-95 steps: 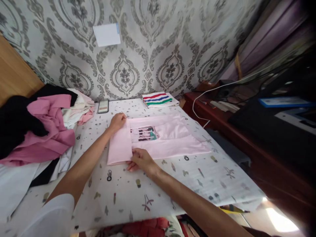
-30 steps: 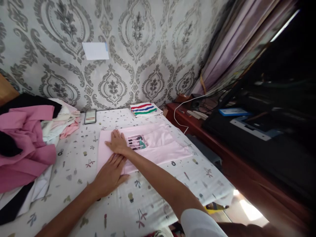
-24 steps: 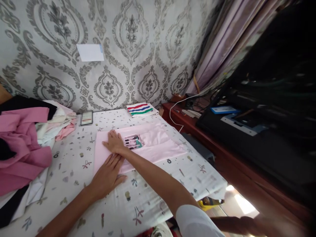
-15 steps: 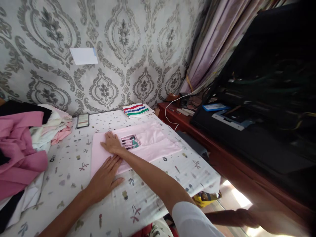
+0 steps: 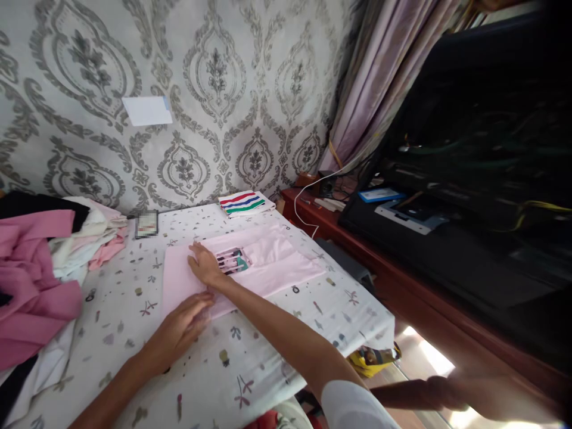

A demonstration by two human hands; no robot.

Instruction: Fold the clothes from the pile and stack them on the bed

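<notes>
A pale pink shirt [image 5: 268, 280] with a dark printed picture [image 5: 233, 261] lies folded lengthwise on the patterned bed sheet [image 5: 196, 381]. My right hand [image 5: 204, 266] rests on its upper left part, beside the print, fingers stretched out over the cloth. Closer to me, my left hand [image 5: 185, 325] is at the shirt's near edge, fingers extended toward the right wrist and the thumb tucked partly beneath. Whether the left fingertips press on the cloth is hard to see. Neither hand grips anything.
Heaped clothes [image 5: 40, 262] cover the left side. A folded striped cloth [image 5: 245, 204] and a small framed card [image 5: 147, 224] lie near the wall. To the right stand a red-brown cabinet [image 5: 308, 205] and a large black panel [image 5: 469, 179], with a white cable [image 5: 298, 199] hanging down.
My left hand has drawn slightly left, with its thumb moved in toward the fingers. The fingers of my right hand have come closer together. The shirt looks the same.
</notes>
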